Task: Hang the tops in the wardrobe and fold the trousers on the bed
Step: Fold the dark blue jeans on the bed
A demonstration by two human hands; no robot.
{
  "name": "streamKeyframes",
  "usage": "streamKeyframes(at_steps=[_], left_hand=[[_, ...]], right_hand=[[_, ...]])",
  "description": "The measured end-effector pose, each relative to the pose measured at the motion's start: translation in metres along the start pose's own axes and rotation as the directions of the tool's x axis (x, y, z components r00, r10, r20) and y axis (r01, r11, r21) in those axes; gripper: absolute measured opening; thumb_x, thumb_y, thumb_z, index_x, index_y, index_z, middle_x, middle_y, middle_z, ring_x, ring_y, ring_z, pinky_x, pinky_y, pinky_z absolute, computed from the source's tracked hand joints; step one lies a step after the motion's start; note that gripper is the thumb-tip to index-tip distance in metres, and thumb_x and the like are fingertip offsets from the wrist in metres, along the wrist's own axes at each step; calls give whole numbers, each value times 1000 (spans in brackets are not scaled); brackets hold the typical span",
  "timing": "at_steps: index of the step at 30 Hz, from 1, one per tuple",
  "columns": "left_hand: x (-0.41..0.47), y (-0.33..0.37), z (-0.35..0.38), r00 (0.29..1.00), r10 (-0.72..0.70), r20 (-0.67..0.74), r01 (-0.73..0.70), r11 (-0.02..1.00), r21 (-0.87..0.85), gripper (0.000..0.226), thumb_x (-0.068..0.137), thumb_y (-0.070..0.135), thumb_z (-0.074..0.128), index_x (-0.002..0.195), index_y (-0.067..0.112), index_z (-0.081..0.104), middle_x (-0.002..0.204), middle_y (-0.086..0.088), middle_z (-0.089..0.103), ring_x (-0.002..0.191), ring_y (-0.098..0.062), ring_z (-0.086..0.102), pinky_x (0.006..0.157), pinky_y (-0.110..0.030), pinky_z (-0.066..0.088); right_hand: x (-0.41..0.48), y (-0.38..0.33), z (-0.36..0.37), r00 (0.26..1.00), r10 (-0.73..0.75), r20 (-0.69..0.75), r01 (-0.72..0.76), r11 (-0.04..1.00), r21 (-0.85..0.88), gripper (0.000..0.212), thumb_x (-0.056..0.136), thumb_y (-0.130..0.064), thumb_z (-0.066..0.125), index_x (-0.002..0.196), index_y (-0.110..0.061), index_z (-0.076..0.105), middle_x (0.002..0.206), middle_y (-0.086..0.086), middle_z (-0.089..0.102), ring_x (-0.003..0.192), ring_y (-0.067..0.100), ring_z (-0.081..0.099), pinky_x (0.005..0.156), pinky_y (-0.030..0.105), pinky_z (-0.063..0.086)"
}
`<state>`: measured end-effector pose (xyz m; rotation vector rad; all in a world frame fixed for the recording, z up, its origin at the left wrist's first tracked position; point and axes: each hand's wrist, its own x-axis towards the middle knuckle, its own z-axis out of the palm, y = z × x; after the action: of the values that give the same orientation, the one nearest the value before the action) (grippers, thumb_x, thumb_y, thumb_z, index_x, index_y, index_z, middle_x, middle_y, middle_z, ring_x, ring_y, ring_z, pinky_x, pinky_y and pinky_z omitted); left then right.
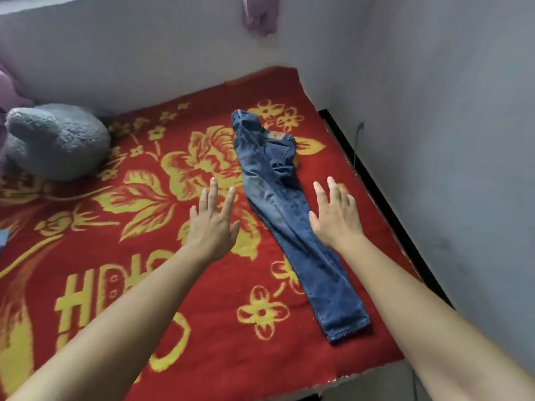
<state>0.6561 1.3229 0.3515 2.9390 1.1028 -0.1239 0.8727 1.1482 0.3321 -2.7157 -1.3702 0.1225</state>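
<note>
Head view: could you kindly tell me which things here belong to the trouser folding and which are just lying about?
Job: blue jeans, lying on the bed; left hand and right hand, both open, one on each side.
Lying about: grey plush toy; purple cloth by the wall.

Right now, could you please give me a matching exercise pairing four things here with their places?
Things: 1 jeans; 2 grey plush toy; 3 purple cloth; 4 left hand.
Places: a up against the wall; b spread open beside the jeans; c far left on the bed; d stretched along the bed's right side.
Pairs: 1-d, 2-c, 3-a, 4-b.
</note>
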Motion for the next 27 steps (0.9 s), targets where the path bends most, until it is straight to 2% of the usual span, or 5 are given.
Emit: streamKeyframes(at_steps=[11,16,18,21,27], left_hand=[[76,-16,264,939,-18,342,31,999,-34,82,94,55,44,156,28,-3,161,-12,-20,149,-41,2,107,-59,35],[97,-13,361,912,-23,410,51,997,-59,69,96,65,13,156,34,-1,164,-4,-15,149,-39,-10,113,-68,8],[95,-12,387,928,-38,370,74,994,-85,70,94,68,8,155,36,-7,162,-2,-21,148,-36,-19,113,-68,-4],[87,-12,410,987,-41,156,55,995,-85,68,95,67,11,155,35,4,165,-5,-8,149,-37,-8,113,-68,0],[87,-12,414,991,-36,129,43,998,-52,69,96,66,13,156,32,7,165,-9,-2,149,-39,-2,112,-69,5]], right_hand=[[72,-7,241,971,-6,238,27,996,-85,81,96,-59,43,158,-21,9,163,20,5,149,44,9,118,61,9],[114,-11,314,990,-5,143,9,1000,-26,95,86,-77,41,158,-25,7,164,21,1,148,50,0,116,68,5],[133,-17,336,991,48,123,-49,999,10,106,76,-89,37,158,-31,4,164,21,-3,147,53,-5,114,70,1],[147,-25,369,984,103,145,-103,995,-9,108,71,-94,30,157,-36,-1,164,20,-5,146,54,-2,114,71,4],[145,-29,380,993,66,96,-61,997,-49,79,89,-61,35,158,-33,8,164,22,7,144,57,10,112,73,11]])
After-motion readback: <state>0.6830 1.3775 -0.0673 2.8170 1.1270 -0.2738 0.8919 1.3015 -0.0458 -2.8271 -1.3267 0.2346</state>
